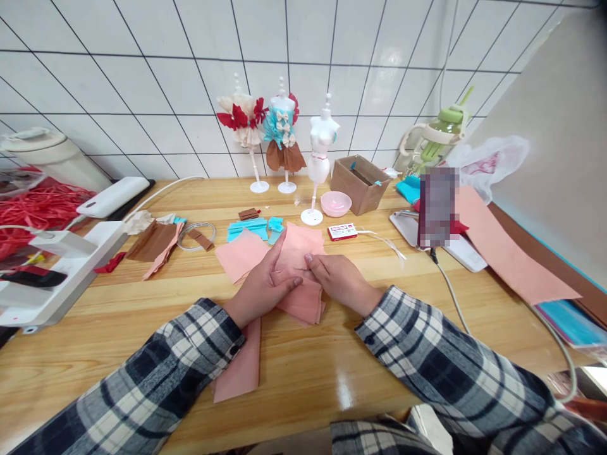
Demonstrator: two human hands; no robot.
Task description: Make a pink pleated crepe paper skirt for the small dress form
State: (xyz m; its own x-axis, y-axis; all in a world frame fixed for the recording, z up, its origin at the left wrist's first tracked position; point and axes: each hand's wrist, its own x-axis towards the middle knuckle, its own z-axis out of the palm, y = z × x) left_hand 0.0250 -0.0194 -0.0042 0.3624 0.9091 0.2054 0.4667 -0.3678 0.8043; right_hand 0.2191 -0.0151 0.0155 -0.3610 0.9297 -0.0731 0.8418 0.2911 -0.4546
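Between my two hands is a piece of pink crepe paper (300,246), loosely folded above the wooden table. My left hand (260,278) grips its left side, thumb lying across the front. At its right edge my right hand (339,275) pinches the paper between thumb and fingers. Another pink sheet (241,253) lies flat just left of the held paper. A pink strip (244,373) rests partly under my left forearm. Pieces of turquoise paper (247,229) and a small folded brown piece (250,214) lie farther back.
Three small white mannequins stand by the tiled wall; one is bare (321,142), the others dressed in paper. A cardboard box (361,183), pink bowl (336,203) and small red-white box (342,232) are nearby. A power strip (76,272) is left, a phone (437,208) on a stand right.
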